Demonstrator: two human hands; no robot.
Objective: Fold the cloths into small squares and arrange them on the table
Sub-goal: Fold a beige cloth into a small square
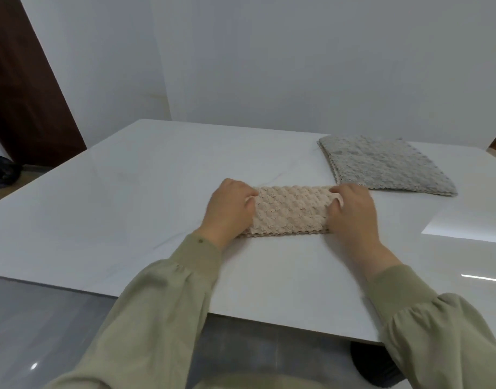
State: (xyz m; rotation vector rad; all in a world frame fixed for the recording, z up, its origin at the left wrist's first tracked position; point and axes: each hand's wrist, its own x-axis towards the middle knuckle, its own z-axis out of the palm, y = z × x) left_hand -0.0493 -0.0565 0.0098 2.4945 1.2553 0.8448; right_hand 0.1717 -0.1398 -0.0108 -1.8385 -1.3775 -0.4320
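The single wide camera rides on my head, facing forward and down across the worktop (pixel 129 197), close enough that my sleeves (pixel 162 304) fill the bottom.

Bumpy beige cloth (pixel 290 210), grey cloth (pixel 387 165)

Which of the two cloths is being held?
The beige cloth, gripped at its ends by the left hand and right hand; the grey cloth lies untouched.
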